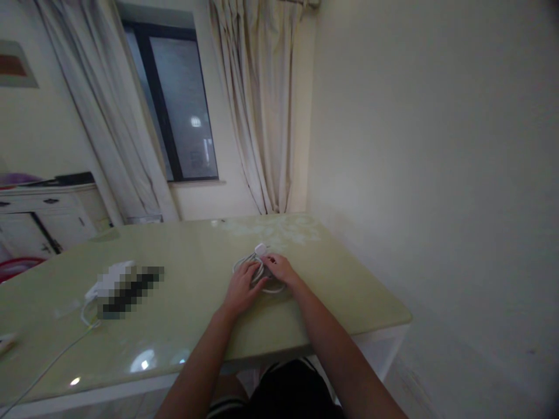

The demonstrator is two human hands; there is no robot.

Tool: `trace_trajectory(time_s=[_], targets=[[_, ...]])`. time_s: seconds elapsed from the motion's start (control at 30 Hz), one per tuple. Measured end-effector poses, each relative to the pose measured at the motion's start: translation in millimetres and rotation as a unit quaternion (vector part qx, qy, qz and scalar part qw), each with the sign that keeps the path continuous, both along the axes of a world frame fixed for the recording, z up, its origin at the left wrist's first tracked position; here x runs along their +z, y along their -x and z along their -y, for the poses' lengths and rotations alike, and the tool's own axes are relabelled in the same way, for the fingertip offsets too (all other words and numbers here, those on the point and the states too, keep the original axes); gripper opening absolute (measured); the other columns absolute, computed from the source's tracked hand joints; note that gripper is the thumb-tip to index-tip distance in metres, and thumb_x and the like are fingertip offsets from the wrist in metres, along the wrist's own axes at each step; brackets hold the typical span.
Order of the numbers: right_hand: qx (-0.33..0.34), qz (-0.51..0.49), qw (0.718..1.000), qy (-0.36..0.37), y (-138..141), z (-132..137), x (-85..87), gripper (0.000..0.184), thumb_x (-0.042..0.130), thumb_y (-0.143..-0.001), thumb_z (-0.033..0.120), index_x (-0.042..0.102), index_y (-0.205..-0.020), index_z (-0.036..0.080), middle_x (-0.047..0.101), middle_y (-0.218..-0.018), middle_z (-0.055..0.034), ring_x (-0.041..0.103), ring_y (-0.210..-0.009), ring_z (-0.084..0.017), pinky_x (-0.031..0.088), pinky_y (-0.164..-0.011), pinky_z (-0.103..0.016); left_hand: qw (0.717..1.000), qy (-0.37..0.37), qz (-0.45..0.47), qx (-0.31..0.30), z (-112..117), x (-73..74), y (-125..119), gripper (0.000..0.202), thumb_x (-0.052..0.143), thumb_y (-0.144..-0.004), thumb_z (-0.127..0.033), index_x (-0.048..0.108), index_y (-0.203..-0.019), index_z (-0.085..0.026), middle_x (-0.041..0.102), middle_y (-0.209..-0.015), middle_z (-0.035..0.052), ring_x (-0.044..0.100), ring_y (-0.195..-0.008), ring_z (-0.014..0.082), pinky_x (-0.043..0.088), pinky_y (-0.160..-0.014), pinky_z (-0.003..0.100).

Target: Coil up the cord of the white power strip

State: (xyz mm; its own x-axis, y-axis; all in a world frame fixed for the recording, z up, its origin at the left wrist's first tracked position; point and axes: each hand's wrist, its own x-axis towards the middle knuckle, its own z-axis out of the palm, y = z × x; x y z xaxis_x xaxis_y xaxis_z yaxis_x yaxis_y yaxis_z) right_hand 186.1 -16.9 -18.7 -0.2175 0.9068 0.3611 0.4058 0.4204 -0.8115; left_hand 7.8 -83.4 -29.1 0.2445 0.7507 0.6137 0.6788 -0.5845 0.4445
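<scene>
A white charging cable (274, 289) lies in loose loops on the table. A white plug (261, 249) sits at the far side of the loops. My left hand (244, 289) is over the left part of the coil, its fingers and thumb around the strands. My right hand (280, 268) has its fingers curled on the coil just right of the plug. Parts of the loops are hidden under both hands, so the exact grip on each strand is hard to see.
The glossy pale-green table (192, 326) ends at a wall (414, 174) on the right. To the left are a white object (117, 273) and a dark object (131, 294), both pixelated, with a thin cord (52, 364) running toward me. Curtains (266, 116) hang behind the table.
</scene>
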Motion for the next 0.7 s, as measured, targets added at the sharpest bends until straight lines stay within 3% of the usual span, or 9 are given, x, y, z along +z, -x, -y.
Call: trace_trajectory(time_s=[0.1,0.17,0.27,0.37,0.43,0.6,0.7], targets=[[0.096,-0.068,0.99,0.073,-13,-8,-5.4,0.031,0.074,-0.081,0.045,0.078,-0.098,0.019,0.075,-0.084,-0.0018,0.068,-0.077,-0.017,0.053,-0.073,-0.028,1.0,0.017,0.01,0.005,-2,1.8,-1,0.037,0.055,-0.094,-0.045,0.067,-0.119,-0.021,0.064,-0.126,0.012,0.058,-0.12,0.0276,0.045,-0.107,0.046],[0.11,-0.11,0.98,0.123,-17,-11,-7.0,0.037,0.083,-0.07,0.038,0.077,-0.1,0.017,0.073,-0.076,-0.0002,0.066,-0.069,-0.016,0.052,-0.067,-0.026,0.999,0.024,0.029,0.014,-3,3.7,-3,0.033,0.049,-0.097,-0.045,0.069,-0.108,-0.021,0.067,-0.118,0.0111,0.061,-0.115,0.0264,0.046,-0.103,0.044],[0.061,-0.197,0.961,0.183,-23,-13,-4.2,0.037,0.088,-0.06,0.025,0.076,-0.093,0.016,0.071,-0.07,0.0009,0.064,-0.063,-0.014,0.051,-0.06,-0.024,0.995,0.04,0.067,0.066,-2,7.4,-4,0.037,0.04,-0.1,-0.046,0.067,-0.099,-0.02,0.07,-0.102,0.0103,0.065,-0.099,0.0261,0.05,-0.091,0.042],[-0.011,-0.284,0.938,0.198,-33,-17,3.2,0.031,0.08,-0.069,0.025,0.072,-0.098,0.018,0.073,-0.08,-0.0004,0.067,-0.066,-0.013,0.051,-0.059,-0.022,0.988,0.048,0.091,0.114,-1,9.9,-3,0.041,0.036,-0.1,-0.049,0.064,-0.094,-0.02,0.069,-0.091,0.0092,0.065,-0.087,0.0263,0.05,-0.082,0.04],[-0.044,-0.338,0.922,0.185,-42,-20,8.4,0.031,0.074,-0.076,0.027,0.067,-0.106,0.021,0.073,-0.087,0.0001,0.068,-0.069,-0.011,0.052,-0.059,-0.019,0.987,0.053,0.1,0.115,-1,10.5,-1,0.041,0.037,-0.099,-0.052,0.063,-0.092,-0.021,0.069,-0.088,0.0082,0.065,-0.086,0.0261,0.05,-0.081,0.039],[-0.039,-0.591,0.786,0.178,-46,-25,16.2,0.023,0.077,-0.074,0.024,0.064,-0.092,0.019,0.073,-0.078,-0.0031,0.068,-0.061,-0.013,0.054,-0.051,-0.02,0.99,0.061,0.107,0.066,3,11.7,3,0.043,0.037,-0.099,-0.053,0.064,-0.094,-0.02,0.07,-0.093,0.0082,0.065,-0.09,0.0246,0.051,-0.082,0.038],[-0.027,-0.614,0.769,0.177,-42,-26,17.1,0.019,0.077,-0.076,0.028,0.064,-0.085,0.018,0.07,-0.069,-0.0021,0.066,-0.056,-0.014,0.054,-0.046,-0.02,0.994,0.06,0.091,0.025,6,11.8,4,0.04,0.054,-0.092,-0.055,0.064,-0.106,-0.02,0.07,-0.106,0.0091,0.065,-0.1,0.0252,0.052,-0.088,0.039]])
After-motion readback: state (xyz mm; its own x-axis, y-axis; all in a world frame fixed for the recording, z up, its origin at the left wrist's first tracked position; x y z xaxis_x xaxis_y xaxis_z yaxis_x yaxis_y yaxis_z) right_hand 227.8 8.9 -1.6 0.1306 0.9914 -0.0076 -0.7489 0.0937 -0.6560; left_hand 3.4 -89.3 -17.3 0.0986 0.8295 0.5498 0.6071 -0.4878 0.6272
